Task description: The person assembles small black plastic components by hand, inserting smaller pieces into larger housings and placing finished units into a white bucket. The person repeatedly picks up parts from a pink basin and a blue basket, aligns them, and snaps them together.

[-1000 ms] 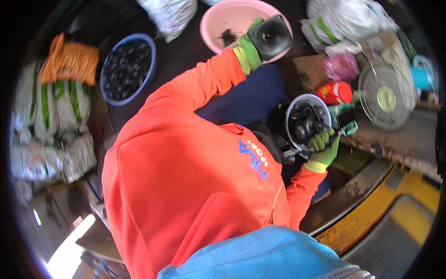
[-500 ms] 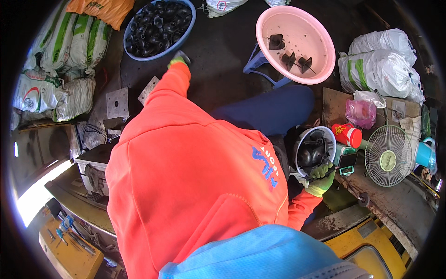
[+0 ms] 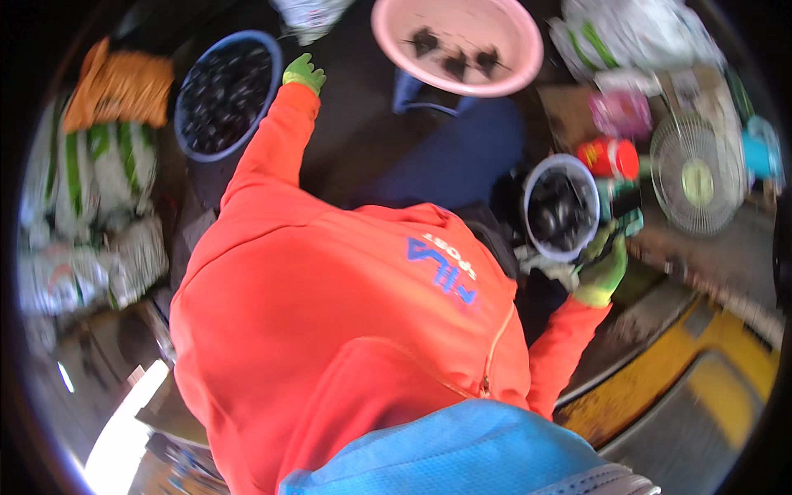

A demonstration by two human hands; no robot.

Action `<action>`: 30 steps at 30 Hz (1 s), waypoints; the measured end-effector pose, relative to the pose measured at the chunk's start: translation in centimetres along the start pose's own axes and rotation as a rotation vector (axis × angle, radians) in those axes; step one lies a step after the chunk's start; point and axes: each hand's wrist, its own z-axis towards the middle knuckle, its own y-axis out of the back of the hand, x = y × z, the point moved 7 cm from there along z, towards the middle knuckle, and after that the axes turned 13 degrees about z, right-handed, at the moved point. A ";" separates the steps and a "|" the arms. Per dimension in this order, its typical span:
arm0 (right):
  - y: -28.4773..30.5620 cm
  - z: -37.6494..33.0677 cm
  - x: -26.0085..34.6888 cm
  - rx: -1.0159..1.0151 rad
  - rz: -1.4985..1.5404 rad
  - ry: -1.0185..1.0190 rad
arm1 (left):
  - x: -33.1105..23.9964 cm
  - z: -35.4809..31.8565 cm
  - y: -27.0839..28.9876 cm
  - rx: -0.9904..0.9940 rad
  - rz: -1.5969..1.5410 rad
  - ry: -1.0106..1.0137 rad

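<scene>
My left hand [image 3: 305, 75], in a yellow-green glove, is stretched out beside a blue basin [image 3: 275, 95] full of shiny black moulded parts [image 3: 224, 101]. Its fingers are apart, and nothing shows in them. At the right, my gloved right hand [image 3: 604, 276] is closed around a dark piece, seemingly a black moulded part [image 3: 596, 247], blurred and partly covered by the fingers. Just beyond that hand stands a pale bucket [image 3: 528, 198] holding more black parts [image 3: 561, 210].
A pink basin [image 3: 528, 62] with a few black pieces rests on a blue stool [image 3: 406, 89]. A red container [image 3: 606, 157], a fan [image 3: 697, 175] and a pink bag [image 3: 620, 114] are at the right. White sacks [image 3: 639, 37] and an orange sack [image 3: 124, 91] lie around.
The view has swung. My left hand, which had a dark piece at its fingers, now shows none. My right hand has drawn away from the bucket's rim with the dark piece.
</scene>
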 end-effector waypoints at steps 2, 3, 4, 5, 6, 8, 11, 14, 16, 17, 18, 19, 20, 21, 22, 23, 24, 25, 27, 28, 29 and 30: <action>-3.1 -1.6 3.6 0.330 0.037 -0.047 | -10.0 -2.3 -2.4 0.166 -0.237 -0.247; -2.6 -1.8 5.7 0.234 -0.052 0.110 | -15.6 -3.8 -3.2 0.267 -0.357 -0.369; -2.5 -2.0 7.3 0.226 -0.117 0.215 | -21.2 -5.7 -3.9 0.381 -0.475 -0.488; -1.8 -2.2 7.8 0.188 -0.100 0.227 | -26.5 -7.8 -4.5 0.518 -0.612 -0.541; -1.4 -2.2 8.1 0.219 -0.073 0.243 | -31.8 -10.6 -4.4 0.597 -0.639 -0.701; 2.1 -1.8 7.1 -0.067 -0.065 0.247 | -39.7 -16.2 -6.3 1.073 -1.135 -0.335; 4.8 -2.0 6.9 -0.165 -0.138 0.263 | -48.7 -26.2 -6.5 1.199 -0.723 -0.911; 5.4 -2.3 8.0 -0.104 -0.112 0.353 | -52.5 -34.4 -9.2 1.168 -0.272 -1.273; 6.0 -2.4 8.1 -0.194 -0.129 0.323 | -54.0 -37.4 -11.1 0.986 -0.126 -1.293; 5.9 -2.2 8.0 -0.196 -0.123 0.309 | -54.5 -38.3 -12.6 0.956 -0.002 -1.213; 6.0 -2.1 8.0 -0.223 -0.131 0.316 | -54.9 -39.0 -13.5 0.906 0.029 -1.204; 5.9 -2.0 7.9 -0.206 -0.128 0.332 | -55.2 -39.5 -14.3 0.853 0.064 -1.185; 5.9 -1.8 7.6 -0.191 -0.127 0.333 | -55.4 -40.1 -15.2 0.834 0.128 -1.176; 6.1 -1.6 7.6 -0.190 -0.184 0.355 | -55.7 -40.1 -15.7 0.805 0.089 -1.176; 6.3 -1.3 7.4 -0.184 -0.200 0.341 | -55.8 -40.2 -16.6 0.910 0.035 -1.145; 6.9 -1.2 7.3 -0.204 -0.228 0.341 | -55.7 -39.9 -16.8 0.902 -0.018 -1.138; 7.0 -1.2 7.4 -0.156 -0.256 0.377 | -55.5 -39.3 -16.8 0.878 -0.070 -1.118; 7.6 -1.1 7.6 -0.190 -0.303 0.395 | -55.5 -38.8 -16.7 0.892 -0.106 -1.125; 8.6 -1.3 8.2 -0.301 -0.587 0.433 | -55.7 -36.6 -14.6 0.724 -0.321 -1.090; 8.3 -1.5 8.8 -0.308 -0.817 0.498 | -55.6 -35.8 -13.4 0.678 -0.356 -1.059; 8.3 -1.5 8.5 -0.307 -0.887 0.467 | -55.8 -34.9 -12.3 0.795 -0.565 -0.971; 7.5 -1.4 8.1 -0.229 -1.021 0.469 | -55.9 -34.1 -10.6 0.784 -0.688 -0.904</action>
